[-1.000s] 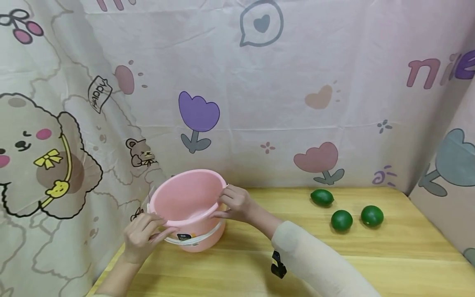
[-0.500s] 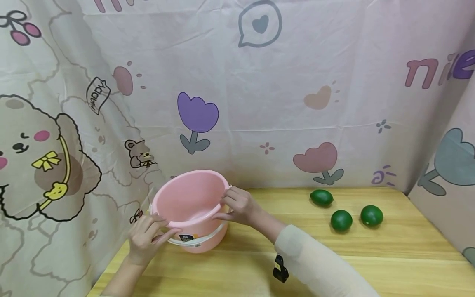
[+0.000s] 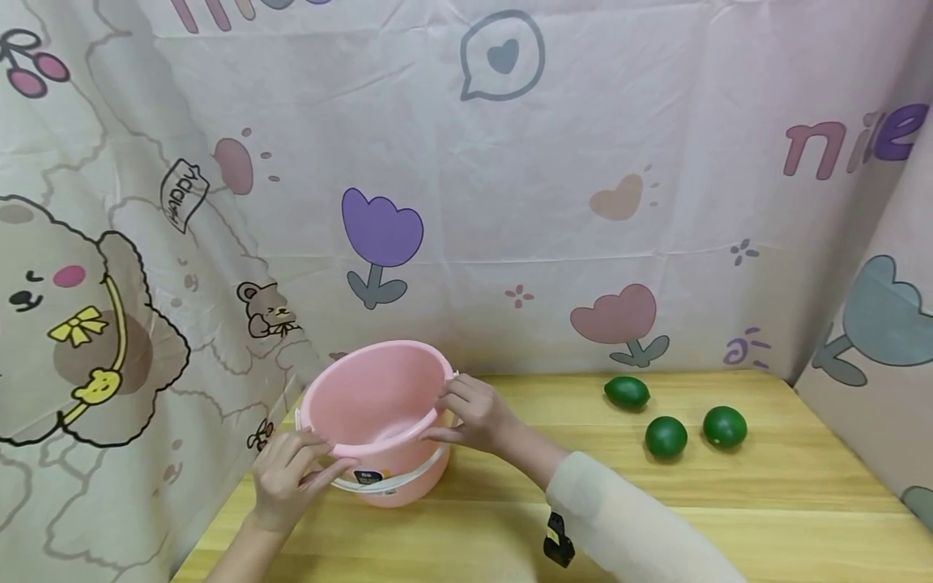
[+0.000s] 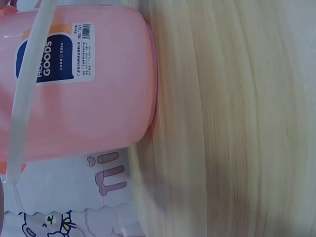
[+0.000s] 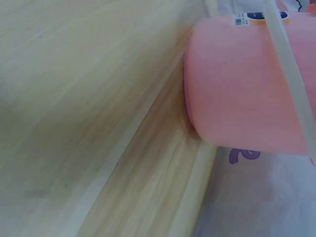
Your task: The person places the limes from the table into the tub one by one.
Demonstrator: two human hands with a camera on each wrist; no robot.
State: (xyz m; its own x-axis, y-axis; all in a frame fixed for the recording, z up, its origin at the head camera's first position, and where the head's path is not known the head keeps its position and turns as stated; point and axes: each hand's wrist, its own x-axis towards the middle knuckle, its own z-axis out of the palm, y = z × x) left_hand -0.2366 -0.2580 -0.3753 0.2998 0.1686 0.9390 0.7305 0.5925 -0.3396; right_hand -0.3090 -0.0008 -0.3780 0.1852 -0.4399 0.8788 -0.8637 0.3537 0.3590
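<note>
A pink plastic bucket (image 3: pixel 379 385) stands on the wooden table at the left, its mouth facing up and toward me. My left hand (image 3: pixel 287 478) grips its near-left rim, fingers over the edge and thumb on the outside. On the right side of the rim, my right hand (image 3: pixel 477 414) pinches the edge in the same manner. The bucket's white handle (image 4: pixel 25 94) hangs down across its front. A label (image 4: pixel 59 54) with "GOODS" on it shows on the bucket's wall. Both wrist views show the bucket's lower side, with the hands almost wholly out of frame.
Three green limes lie at the table's right: an oblong one (image 3: pixel 627 393) behind, two rounder ones (image 3: pixel 666 437) (image 3: pixel 725 427) nearer. A small black object (image 3: pixel 558 541) hangs by the right sleeve (image 3: pixel 627 518). Printed curtains (image 3: pixel 452 202) close off the back and sides of the table (image 3: pixel 510 470).
Both hands keep their hold on the rim, and the bucket has shifted slightly to the right across the table. The head view has turned a little. The limes stay in place.
</note>
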